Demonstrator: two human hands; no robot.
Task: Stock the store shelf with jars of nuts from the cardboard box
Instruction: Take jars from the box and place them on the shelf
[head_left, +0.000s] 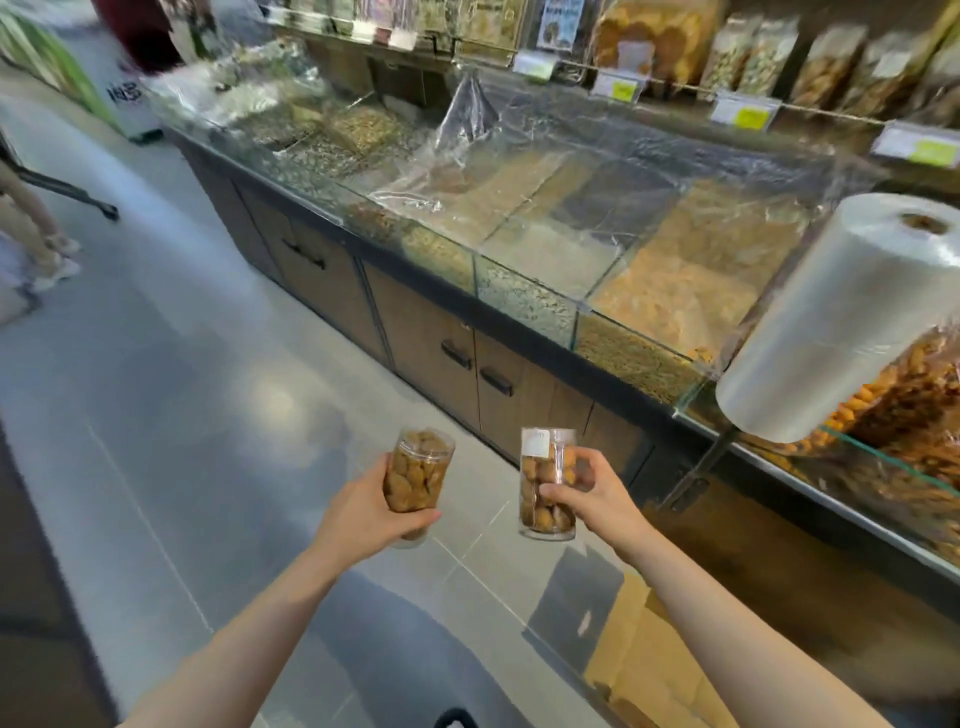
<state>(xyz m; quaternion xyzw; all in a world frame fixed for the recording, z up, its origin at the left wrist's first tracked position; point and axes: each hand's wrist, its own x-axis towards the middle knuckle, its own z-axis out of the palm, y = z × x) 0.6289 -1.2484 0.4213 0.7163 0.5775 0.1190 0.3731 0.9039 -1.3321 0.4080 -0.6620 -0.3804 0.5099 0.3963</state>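
My left hand (371, 512) grips a clear plastic jar of brown nuts (418, 467), tilted a little to the right, its lid end pointing away from me. My right hand (592, 493) holds a second clear jar of nuts (545, 483) upright, with a white label near its top. Both jars hang in the air over the grey floor, in front of the counter. The cardboard box (639, 644) lies on the floor below my right forearm, its flaps open. The store shelf (675, 98) with bagged nuts and price tags runs along the top right.
A long counter of glass bulk bins (524, 291) covered with plastic film stands ahead, wooden cabinet doors (457, 364) beneath. A large roll of plastic bags (841, 317) juts out at the right. Another person's legs (36, 228) show at the far left.
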